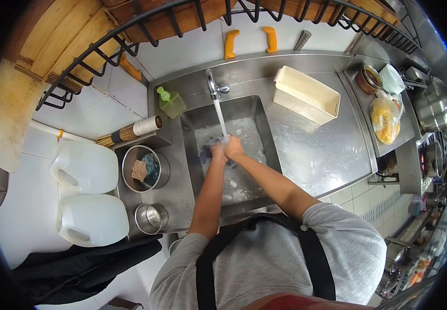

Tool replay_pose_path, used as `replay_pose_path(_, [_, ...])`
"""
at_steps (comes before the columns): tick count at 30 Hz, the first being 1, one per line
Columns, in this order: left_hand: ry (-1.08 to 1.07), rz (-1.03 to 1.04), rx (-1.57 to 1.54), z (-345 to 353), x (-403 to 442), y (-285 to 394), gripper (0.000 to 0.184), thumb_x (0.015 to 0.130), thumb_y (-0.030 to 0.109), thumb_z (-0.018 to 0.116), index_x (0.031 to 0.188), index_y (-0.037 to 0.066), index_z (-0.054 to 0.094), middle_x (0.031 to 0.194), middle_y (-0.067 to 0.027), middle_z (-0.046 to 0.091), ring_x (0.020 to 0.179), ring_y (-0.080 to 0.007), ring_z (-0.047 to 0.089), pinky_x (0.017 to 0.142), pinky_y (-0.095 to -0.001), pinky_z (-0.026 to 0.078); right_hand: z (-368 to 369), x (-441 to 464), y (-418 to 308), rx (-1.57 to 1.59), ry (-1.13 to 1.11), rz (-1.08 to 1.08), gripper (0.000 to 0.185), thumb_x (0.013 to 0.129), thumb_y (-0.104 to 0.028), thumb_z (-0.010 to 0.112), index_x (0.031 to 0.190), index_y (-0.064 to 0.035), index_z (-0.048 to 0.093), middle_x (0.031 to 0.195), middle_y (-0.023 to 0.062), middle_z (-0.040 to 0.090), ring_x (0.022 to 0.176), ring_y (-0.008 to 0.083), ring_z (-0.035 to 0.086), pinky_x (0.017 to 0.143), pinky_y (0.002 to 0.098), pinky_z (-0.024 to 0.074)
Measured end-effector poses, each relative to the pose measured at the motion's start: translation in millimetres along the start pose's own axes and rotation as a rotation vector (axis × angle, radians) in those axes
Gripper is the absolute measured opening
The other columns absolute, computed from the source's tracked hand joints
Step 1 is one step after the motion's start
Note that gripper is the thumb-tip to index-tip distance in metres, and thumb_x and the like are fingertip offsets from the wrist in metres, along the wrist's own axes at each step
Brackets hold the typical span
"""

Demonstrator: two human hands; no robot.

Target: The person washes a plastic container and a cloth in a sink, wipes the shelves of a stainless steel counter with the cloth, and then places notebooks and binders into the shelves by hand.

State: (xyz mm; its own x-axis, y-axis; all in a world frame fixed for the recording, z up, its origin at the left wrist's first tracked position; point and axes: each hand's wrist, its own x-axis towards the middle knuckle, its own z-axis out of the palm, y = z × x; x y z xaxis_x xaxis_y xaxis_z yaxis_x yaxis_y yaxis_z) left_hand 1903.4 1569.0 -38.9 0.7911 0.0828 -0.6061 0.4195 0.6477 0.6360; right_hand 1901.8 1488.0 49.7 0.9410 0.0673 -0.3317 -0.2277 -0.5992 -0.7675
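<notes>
My left hand (218, 151) and my right hand (233, 147) are close together in the metal sink (187, 175), right under the running faucet (213, 85). The water stream hits them and splashes. Both hands are closed, with fingers partly hidden by water. Between and beside them shows a dark blue, crumpled thing that looks like a wet cloth (205, 154). Foamy water covers the sink bottom around the hands.
A green soap bottle (171, 103) stands behind the sink. Left are a steel pot (163, 170) with scouring pads, a small steel cup (151, 219) and white jugs (91, 219). A cream bin (306, 98) lies right. A black wire rack (140, 26) hangs overhead.
</notes>
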Motion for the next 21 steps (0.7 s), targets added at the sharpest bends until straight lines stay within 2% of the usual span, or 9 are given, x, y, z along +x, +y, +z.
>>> replay_pose_path(4, [0.322,-0.052,0.051,16.2,-27.4,28.7,0.037,0.083,0.022,0.047,0.104,-0.007,0.053,0.097,-0.0168,0.059,0.083,-0.0267,0.06,0.067,-0.0377,0.048,-19.2,12.8,-2.5,-0.276,-0.11,-0.058,0.029,0.076,-0.025,0.052,0.101,-0.0133,0.06,0.095,0.0214,0.059,0.091,0.0378,0.057,0.081,0.0446,0.045])
replay_pose_path(6, [0.131,-0.068,0.437,-31.5,8.9,24.1,0.047,0.077,0.028,0.052,0.111,-0.004,0.05,0.103,-0.0162,0.058,0.089,-0.0271,0.058,0.074,-0.0366,0.047,-26.0,17.6,5.8,-0.462,0.01,-0.275,0.027,0.074,-0.025,0.055,0.097,-0.0131,0.061,0.093,0.0193,0.06,0.088,0.0364,0.058,0.079,0.0423,0.0465])
replay_pose_path(7, [0.171,-0.141,1.011,-27.0,-5.8,48.6,0.056,0.068,0.027,0.062,0.115,0.001,0.049,0.107,-0.0168,0.057,0.092,-0.0279,0.057,0.079,-0.035,0.046,-27.6,23.3,11.1,-0.638,0.138,-0.498,0.025,0.072,-0.024,0.058,0.093,-0.0129,0.063,0.09,0.0172,0.062,0.085,0.035,0.059,0.077,0.0399,0.048])
replay_pose_path(8, [0.174,-0.137,1.007,-20.7,-19.8,56.8,0.056,0.068,0.027,0.062,0.115,0.001,0.049,0.107,-0.0168,0.057,0.092,-0.0279,0.057,0.079,-0.035,0.046,-32.1,35.3,13.8,-0.639,0.137,-0.505,0.025,0.072,-0.024,0.058,0.093,-0.0129,0.063,0.09,0.0172,0.062,0.085,0.035,0.059,0.077,0.0399,0.048])
replay_pose_path(9, [0.186,0.268,1.275,-21.3,-29.3,56.7,0.056,0.063,0.024,0.066,0.112,0.002,0.052,0.106,-0.0187,0.057,0.092,-0.029,0.058,0.079,-0.0343,0.046,-36.9,45.3,15.2,-0.542,-0.041,-0.512,0.023,0.069,-0.02,0.062,0.09,-0.0125,0.064,0.086,0.0153,0.063,0.08,0.0327,0.06,0.074,0.038,0.0487])
replay_pose_path(11, [-0.179,0.567,1.002,-17.2,-25.3,51.6,0.056,0.052,0.019,0.074,0.102,0.001,0.058,0.096,-0.0211,0.06,0.087,-0.0311,0.06,0.076,-0.0342,0.047,-40.3,45.6,9.5,-0.44,-0.22,-0.519,0.022,0.065,-0.016,0.065,0.087,-0.0122,0.065,0.082,0.0133,0.064,0.076,0.0303,0.062,0.071,0.036,0.0494])
replay_pose_path(16, [0.002,0.443,1.505,26.8,-34.4,71.9,0.052,0.06,0.028,0.074,0.103,0.005,0.056,0.091,-0.0124,0.063,0.084,-0.0261,0.061,0.071,-0.0327,0.047,-40.5,28.8,-32.9,0.157,0.059,-0.255,0.018,0.065,-0.011,0.067,0.082,-0.0061,0.065,0.07,0.0104,0.063,0.067,0.0189,0.062,0.064,0.0312,0.048])
replay_pose_path(19, [0.022,0.731,1.366,25.3,-19.3,57.0,0.033,0.067,0.03,0.069,0.086,0.004,0.063,0.082,-0.0138,0.064,0.079,-0.0272,0.062,0.068,-0.0338,0.047,-34.6,41.9,-42.2,0.6,-0.332,0.005,0.016,0.071,-0.017,0.067,0.08,-0.0036,0.064,0.068,0.0076,0.064,0.065,0.0159,0.061,0.061,0.0277,0.047])
replay_pose_path(21, [-0.033,0.998,1.291,30.1,-26.5,59.6,0.031,0.072,0.027,0.064,0.089,0.002,0.061,0.082,-0.0143,0.063,0.079,-0.0252,0.061,0.071,-0.0333,0.046,-43.8,38.4,-42.4,0.512,-0.237,-0.099,0.019,0.074,-0.022,0.065,0.081,-0.0046,0.065,0.069,0.0059,0.064,0.065,0.0159,0.06,0.061,0.0274,0.0466])
